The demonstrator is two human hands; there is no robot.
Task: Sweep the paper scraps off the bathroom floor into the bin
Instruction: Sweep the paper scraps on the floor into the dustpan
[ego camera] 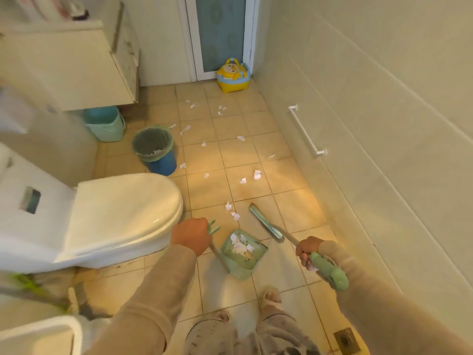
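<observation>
Blurred: shelf items [76,12]; toilet [115,213] cut at left; left hand [190,235] partly hides dustpan handle [220,254].

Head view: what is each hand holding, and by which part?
Left hand grips the dustpan by the top of its long handle; right hand grips the broom by the green grip of its handle.

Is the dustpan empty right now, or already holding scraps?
Holding scraps: white paper pieces lie inside the green dustpan, which the left hand holds by its handle.
</observation>
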